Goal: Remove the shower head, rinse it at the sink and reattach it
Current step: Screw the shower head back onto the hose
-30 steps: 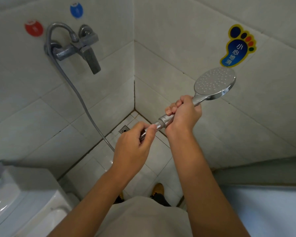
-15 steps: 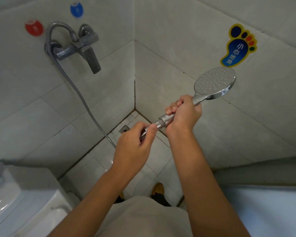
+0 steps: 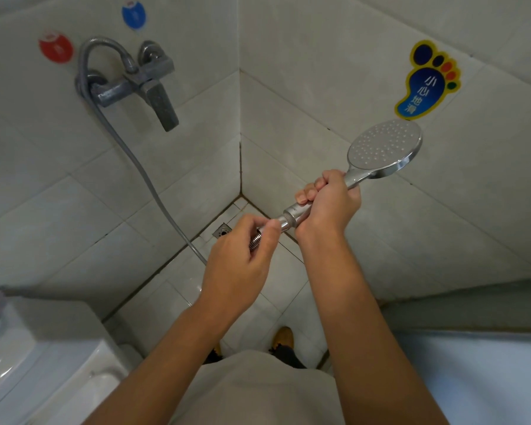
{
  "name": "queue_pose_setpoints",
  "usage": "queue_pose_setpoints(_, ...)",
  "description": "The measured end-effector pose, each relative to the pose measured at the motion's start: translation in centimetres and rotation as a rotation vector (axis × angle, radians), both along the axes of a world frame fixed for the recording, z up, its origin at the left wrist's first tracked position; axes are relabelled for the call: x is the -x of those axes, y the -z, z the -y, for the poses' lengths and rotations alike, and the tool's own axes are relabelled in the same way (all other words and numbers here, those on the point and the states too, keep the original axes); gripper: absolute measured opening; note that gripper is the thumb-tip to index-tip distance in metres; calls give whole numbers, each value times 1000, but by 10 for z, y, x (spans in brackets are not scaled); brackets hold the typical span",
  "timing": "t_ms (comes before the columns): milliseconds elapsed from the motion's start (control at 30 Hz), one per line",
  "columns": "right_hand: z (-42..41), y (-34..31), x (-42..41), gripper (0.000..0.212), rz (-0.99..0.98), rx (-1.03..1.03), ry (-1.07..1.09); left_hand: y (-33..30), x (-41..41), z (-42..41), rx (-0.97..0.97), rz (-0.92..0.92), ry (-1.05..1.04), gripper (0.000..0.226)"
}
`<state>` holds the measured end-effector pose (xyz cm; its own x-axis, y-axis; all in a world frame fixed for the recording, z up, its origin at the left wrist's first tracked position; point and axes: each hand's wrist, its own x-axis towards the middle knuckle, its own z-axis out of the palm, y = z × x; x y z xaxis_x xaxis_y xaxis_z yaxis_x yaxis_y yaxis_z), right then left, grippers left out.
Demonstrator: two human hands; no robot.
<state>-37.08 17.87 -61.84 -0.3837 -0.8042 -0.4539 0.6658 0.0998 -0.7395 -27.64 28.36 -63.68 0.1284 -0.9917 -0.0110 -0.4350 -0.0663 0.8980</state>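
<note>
Though hose-bound, shower head (image 3: 384,147) above right grip (image 3: 330,204) (fist round handle), left grip (image 3: 242,265) pinching hose (image 3: 141,170)

Chrome shower head (image 3: 383,148) with dotted grey face; red sticker (image 3: 56,46) and blue sticker (image 3: 133,15) — yellow-edged blue footprint sticker (image 3: 426,81), far right.

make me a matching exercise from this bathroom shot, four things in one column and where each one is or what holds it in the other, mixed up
Things
1. shower head
2. hose nut
3. faucet
4. footprint sticker

Place or state
A. pinched by the left hand
B. stuck on the right wall, above the spray face
C. mounted on the left wall, below the red and blue dots
D. handle gripped by the right hand

Pairs: 1-D, 2-A, 3-C, 4-B
</note>
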Motion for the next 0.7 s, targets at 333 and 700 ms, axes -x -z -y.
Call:
queue_pose_setpoints(333,2,1,0,19,13,-15,-9,-2,-3,2,89,59,16,17)
queue_pose_setpoints(700,7,0,-4,21,24,-29,-10,1,-3,6,36,46,6,46)
